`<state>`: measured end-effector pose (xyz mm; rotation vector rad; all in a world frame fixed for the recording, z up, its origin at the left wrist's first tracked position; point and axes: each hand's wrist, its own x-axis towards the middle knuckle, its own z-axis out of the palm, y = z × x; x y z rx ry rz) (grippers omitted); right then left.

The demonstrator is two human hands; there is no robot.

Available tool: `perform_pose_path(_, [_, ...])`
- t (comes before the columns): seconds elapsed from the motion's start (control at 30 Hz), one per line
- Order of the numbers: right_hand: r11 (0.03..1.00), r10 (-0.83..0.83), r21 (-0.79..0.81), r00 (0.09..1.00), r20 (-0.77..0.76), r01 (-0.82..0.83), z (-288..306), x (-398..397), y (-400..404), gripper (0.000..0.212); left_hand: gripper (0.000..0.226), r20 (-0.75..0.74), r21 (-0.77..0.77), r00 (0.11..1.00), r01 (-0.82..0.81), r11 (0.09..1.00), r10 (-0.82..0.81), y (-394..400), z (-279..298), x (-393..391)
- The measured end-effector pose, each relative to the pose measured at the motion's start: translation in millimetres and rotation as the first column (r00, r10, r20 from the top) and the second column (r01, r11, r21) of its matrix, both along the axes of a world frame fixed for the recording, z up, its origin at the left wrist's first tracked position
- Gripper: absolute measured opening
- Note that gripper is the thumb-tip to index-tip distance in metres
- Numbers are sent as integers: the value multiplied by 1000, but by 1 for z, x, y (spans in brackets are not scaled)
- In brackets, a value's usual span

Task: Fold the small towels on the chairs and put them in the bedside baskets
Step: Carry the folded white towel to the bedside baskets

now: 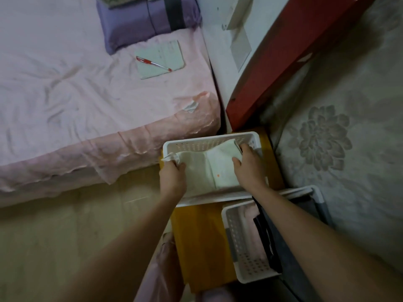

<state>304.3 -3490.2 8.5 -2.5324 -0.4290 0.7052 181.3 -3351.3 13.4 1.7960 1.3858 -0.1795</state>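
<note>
A folded white towel (214,168) with a small orange dot lies inside the far white perforated basket (209,141), which stands on a yellow surface beside the bed. My left hand (173,175) pinches the towel's left corner at the basket's left rim. My right hand (248,164) grips the towel's right edge inside the basket. A second white basket (234,238) sits nearer to me and holds pink and dark folded cloths.
The bed with a pink sheet (87,94) fills the left, with a purple pillow (144,25), a notebook (160,59) and a red pen (152,63) on it. A red board (283,62) leans at the right. A floral grey cover (340,138) lies right of the baskets.
</note>
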Motion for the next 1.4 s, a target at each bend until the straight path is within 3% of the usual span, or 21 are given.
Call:
perform_pose_path(0.13, [1000, -23, -13, 999, 42, 23, -13, -6, 8, 32, 16, 39, 16, 999, -14, 1000, 14, 0, -10, 6])
perform_pose_path(0.37, [993, -6, -118, 996, 91, 16, -28, -11, 5, 46, 17, 46, 31, 997, 61, 998, -63, 8, -22, 4])
perform_pose_path(0.47, [980, 143, -178, 945, 294, -93, -20, -24, 4, 58, 18, 214, 182, 976, 11, 983, -51, 15, -12, -13])
perform_pose_path(0.53, [942, 329, -173, 890, 316, -287, -17, -31, 14, 60, 27, 289, 290, 955, -13, 957, -74, 24, -15, -25])
perform_pose_path(0.6, [847, 532, -108, 829, 173, -521, -21, -38, 30, 62, 38, 320, 226, 945, -7, 974, -67, 30, -26, -31])
perform_pose_path(0.67, [705, 708, -75, 696, 119, -705, -34, -43, 46, 65, 39, 354, 55, 935, 8, 998, -27, 33, -36, -32])
perform_pose_path(0.77, [579, 815, -101, 575, 73, -809, -59, -53, 63, 70, 28, 389, -143, 921, 42, 989, 17, 33, -44, -29])
perform_pose_path(0.97, [556, 823, -290, 566, 58, -779, -102, -62, 68, 80, 23, 485, -120, 871, -18, 993, 74, 30, -55, -28])
perform_pose_path(1.2, [524, 845, -337, 526, 91, -783, -124, -62, 73, 76, 24, 457, -50, 889, 9, 999, 15, 31, -66, -31])
perform_pose_path(1.23, [523, 843, -329, 534, 64, -786, -118, -61, 73, 76, 24, 438, -15, 899, 30, 999, -20, 31, -68, -32])
perform_pose_path(1.3, [533, 831, -322, 556, 22, -783, -101, -57, 70, 76, 42, 347, 215, 920, 111, 970, -183, 35, -67, -33])
perform_pose_path(1.4, [679, 721, -314, 682, 119, -663, -75, -52, 47, 73, 52, 130, 545, 887, 309, 779, -443, 40, -58, -20])
